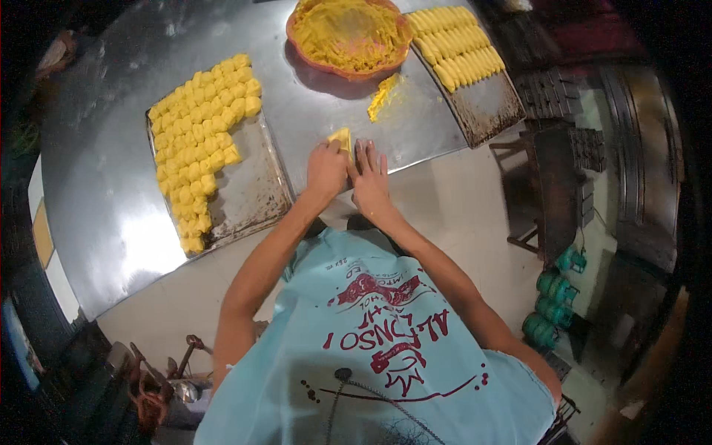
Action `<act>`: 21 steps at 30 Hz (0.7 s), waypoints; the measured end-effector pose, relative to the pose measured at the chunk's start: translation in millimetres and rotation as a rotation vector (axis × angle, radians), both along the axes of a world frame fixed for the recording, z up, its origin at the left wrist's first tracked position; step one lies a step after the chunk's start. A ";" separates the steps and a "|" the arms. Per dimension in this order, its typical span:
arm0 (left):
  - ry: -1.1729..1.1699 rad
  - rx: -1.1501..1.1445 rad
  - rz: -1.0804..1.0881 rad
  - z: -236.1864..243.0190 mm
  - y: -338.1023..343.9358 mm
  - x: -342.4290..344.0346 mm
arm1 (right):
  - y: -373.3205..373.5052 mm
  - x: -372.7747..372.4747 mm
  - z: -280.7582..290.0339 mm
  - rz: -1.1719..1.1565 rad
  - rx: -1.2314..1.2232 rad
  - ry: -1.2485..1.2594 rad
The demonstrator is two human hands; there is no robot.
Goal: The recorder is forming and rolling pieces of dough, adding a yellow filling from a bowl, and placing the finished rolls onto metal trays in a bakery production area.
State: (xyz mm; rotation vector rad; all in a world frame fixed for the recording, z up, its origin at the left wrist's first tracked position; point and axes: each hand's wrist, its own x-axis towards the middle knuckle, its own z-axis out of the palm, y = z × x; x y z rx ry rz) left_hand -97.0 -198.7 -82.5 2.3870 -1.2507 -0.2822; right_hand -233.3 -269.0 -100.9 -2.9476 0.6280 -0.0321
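Note:
At the near edge of the metal table, my left hand (325, 169) has its fingers bent over a small piece of yellow dough (342, 137), gripping its near side. Close beside it, my right hand (370, 176) lies with fingers stretched out flat, next to the dough and partly touching my left hand. Beyond them is a smear of bright yellow filling (382, 99) on the metal. Farther back stands an orange bowl (311, 62) with a scalloped rim, coated inside with yellow paste. My fingers hide part of the dough.
Left, a worn baking tray (256, 189) carries rows of yellow dough lumps (196, 122). At the back right, another tray (489, 111) bears rows of long yellow dough rolls (452, 44). A dark rack (552, 185) and green gas cylinders (552, 300) stand on the floor to the right.

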 end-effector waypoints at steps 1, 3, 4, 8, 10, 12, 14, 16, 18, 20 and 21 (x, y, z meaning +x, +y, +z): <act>-0.043 0.001 -0.118 15.8 -10.7 12.4 | -5.8 -6.2 12.9 0.010 0.031 0.003; -0.079 0.029 -0.243 14.0 -11.2 23.6 | -11.8 -16.7 48.9 0.052 0.176 0.049; -0.157 -0.104 -0.219 -3.7 -18.9 35.0 | -17.6 -17.8 45.5 0.053 0.178 0.039; -0.146 -0.205 -0.596 -40.8 -6.7 50.1 | -46.7 -21.6 2.9 -0.011 0.343 -0.204; -0.248 -0.201 -0.460 -33.2 -13.6 58.0 | -76.8 -11.0 -8.1 -0.244 0.329 -0.394; -0.338 -0.189 -0.309 -36.1 -5.0 43.9 | -82.5 -15.4 -9.2 -0.365 0.249 -0.446; -0.198 -0.226 -0.337 -43.1 -8.2 33.8 | -93.8 -0.2 -12.4 -0.549 0.061 -0.504; -0.027 -0.250 -0.466 -31.0 -10.1 39.5 | -96.1 2.4 -15.4 -0.538 -0.015 -0.455; -0.145 -0.247 -0.206 -18.2 -16.4 48.9 | -100.6 -0.7 -15.3 -0.464 -0.030 -0.467; -0.181 -0.236 -0.266 -29.8 -15.1 44.2 | -99.2 2.8 -11.3 -0.475 -0.026 -0.468; -0.215 -0.220 -0.329 -36.5 -12.5 44.8 | -96.9 7.1 -9.8 -0.489 -0.018 -0.466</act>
